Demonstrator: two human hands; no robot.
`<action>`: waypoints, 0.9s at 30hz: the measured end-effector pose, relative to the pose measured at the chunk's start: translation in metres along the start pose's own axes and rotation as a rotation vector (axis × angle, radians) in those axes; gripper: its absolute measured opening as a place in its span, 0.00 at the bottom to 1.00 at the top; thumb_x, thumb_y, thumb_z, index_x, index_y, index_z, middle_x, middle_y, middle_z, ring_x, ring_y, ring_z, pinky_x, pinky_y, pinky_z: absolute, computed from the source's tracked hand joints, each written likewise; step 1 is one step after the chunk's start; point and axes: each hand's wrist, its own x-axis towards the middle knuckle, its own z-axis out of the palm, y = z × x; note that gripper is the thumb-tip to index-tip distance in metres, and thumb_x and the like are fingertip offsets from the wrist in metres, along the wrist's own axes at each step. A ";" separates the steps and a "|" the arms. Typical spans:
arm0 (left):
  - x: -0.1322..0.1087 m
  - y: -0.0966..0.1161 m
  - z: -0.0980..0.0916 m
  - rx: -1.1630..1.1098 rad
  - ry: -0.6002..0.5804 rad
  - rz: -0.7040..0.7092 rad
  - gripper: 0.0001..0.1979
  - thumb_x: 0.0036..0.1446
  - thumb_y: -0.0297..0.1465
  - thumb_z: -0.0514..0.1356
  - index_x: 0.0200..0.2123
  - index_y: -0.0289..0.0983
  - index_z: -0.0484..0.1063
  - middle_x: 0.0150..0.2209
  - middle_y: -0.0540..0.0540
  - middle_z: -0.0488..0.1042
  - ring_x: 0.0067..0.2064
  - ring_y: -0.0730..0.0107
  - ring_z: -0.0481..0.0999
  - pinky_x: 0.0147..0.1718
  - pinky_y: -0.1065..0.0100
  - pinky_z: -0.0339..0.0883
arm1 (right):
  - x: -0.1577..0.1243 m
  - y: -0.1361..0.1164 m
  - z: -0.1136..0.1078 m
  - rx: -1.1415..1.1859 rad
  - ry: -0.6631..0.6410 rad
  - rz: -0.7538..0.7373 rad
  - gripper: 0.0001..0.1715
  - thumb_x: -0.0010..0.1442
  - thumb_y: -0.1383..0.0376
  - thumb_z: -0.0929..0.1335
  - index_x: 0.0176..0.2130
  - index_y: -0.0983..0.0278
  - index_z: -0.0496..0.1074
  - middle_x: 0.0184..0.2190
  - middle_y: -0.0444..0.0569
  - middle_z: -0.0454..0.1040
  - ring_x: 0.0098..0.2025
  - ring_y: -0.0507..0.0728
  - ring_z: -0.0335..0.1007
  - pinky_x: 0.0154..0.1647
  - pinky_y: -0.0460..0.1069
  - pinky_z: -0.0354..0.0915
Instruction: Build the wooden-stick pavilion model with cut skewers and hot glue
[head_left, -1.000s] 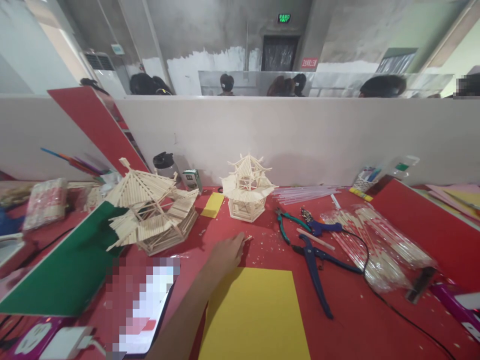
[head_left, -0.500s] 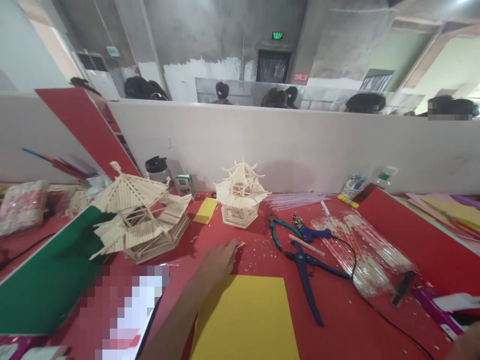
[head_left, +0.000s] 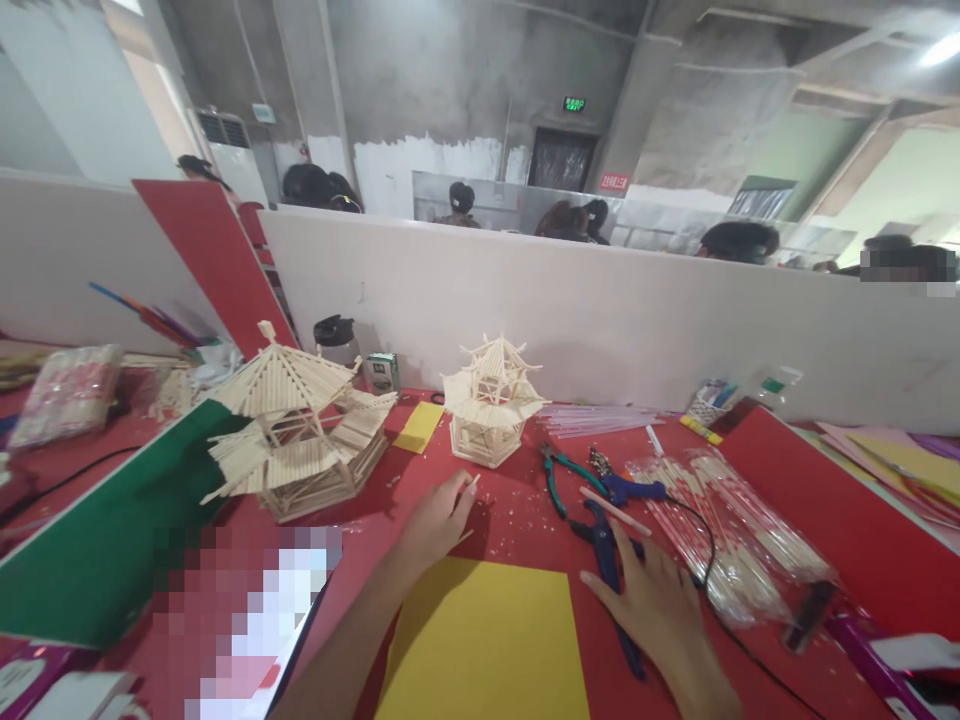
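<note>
My left hand (head_left: 435, 522) is closed above the red table, pinching a short wooden stick (head_left: 473, 481) whose pale end pokes out beyond the fingers. Over the dark blue cutter (head_left: 606, 548) hovers my right hand (head_left: 654, 598), fingers spread, partly covering it; whether it touches the tool is unclear. A small stick-built pavilion (head_left: 495, 410) stands upright just beyond my left hand. Farther left is a larger stick pavilion (head_left: 300, 430) with a tiered roof. Yellow paper (head_left: 487, 640) lies flat between my forearms.
Green-handled pliers (head_left: 555, 480) and a blue glue gun (head_left: 630, 488) with a black cable lie on the right. Bagged sticks (head_left: 735, 520) are beside them. A phone (head_left: 277, 620) lies at left. Green (head_left: 90, 550) and red (head_left: 810, 480) boards flank the workspace. Wood bits litter the table.
My right hand has come in from the lower right corner to the blue cutter. My left hand stays near the small pavilion, with its fingers turned slightly. The view has tilted up slightly.
</note>
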 end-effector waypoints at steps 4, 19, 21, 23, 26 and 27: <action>0.002 -0.001 0.000 -0.266 0.035 -0.008 0.19 0.67 0.44 0.43 0.29 0.39 0.60 0.22 0.53 0.65 0.25 0.71 0.66 0.26 0.71 0.54 | -0.003 0.000 0.005 -0.085 0.000 0.004 0.33 0.64 0.55 0.62 0.62 0.70 0.61 0.45 0.67 0.71 0.47 0.72 0.70 0.47 0.62 0.62; 0.002 -0.001 0.007 -0.748 0.103 -0.047 0.17 0.64 0.45 0.50 0.31 0.38 0.60 0.19 0.57 0.59 0.20 0.77 0.56 0.19 0.75 0.49 | 0.026 -0.105 -0.081 1.134 -0.368 -0.285 0.30 0.68 0.50 0.55 0.63 0.57 0.61 0.53 0.50 0.73 0.51 0.60 0.70 0.55 0.56 0.63; 0.002 0.000 0.005 -0.737 0.119 -0.035 0.17 0.64 0.45 0.50 0.30 0.38 0.60 0.19 0.57 0.59 0.20 0.77 0.56 0.19 0.75 0.50 | 0.035 -0.120 -0.076 1.166 -0.312 -0.348 0.28 0.68 0.50 0.57 0.61 0.58 0.64 0.54 0.50 0.72 0.55 0.60 0.66 0.58 0.55 0.60; 0.002 0.001 0.004 -0.719 0.133 -0.023 0.17 0.64 0.45 0.50 0.30 0.38 0.60 0.19 0.56 0.60 0.21 0.76 0.58 0.20 0.75 0.52 | 0.039 -0.132 -0.067 1.200 -0.315 -0.360 0.28 0.68 0.51 0.56 0.61 0.58 0.64 0.48 0.50 0.75 0.50 0.59 0.70 0.52 0.54 0.65; 0.003 0.002 0.006 -0.696 0.139 -0.027 0.18 0.64 0.45 0.50 0.29 0.38 0.60 0.20 0.55 0.61 0.22 0.76 0.59 0.21 0.75 0.53 | 0.036 -0.140 -0.053 1.225 -0.374 -0.332 0.30 0.69 0.50 0.54 0.62 0.59 0.64 0.33 0.47 0.76 0.32 0.57 0.72 0.35 0.51 0.69; 0.003 0.002 0.006 -0.691 0.134 -0.029 0.18 0.64 0.45 0.50 0.29 0.37 0.61 0.20 0.55 0.62 0.22 0.76 0.60 0.21 0.74 0.53 | 0.033 -0.142 -0.049 1.237 -0.357 -0.327 0.30 0.69 0.50 0.54 0.61 0.59 0.64 0.32 0.47 0.76 0.30 0.57 0.72 0.34 0.51 0.69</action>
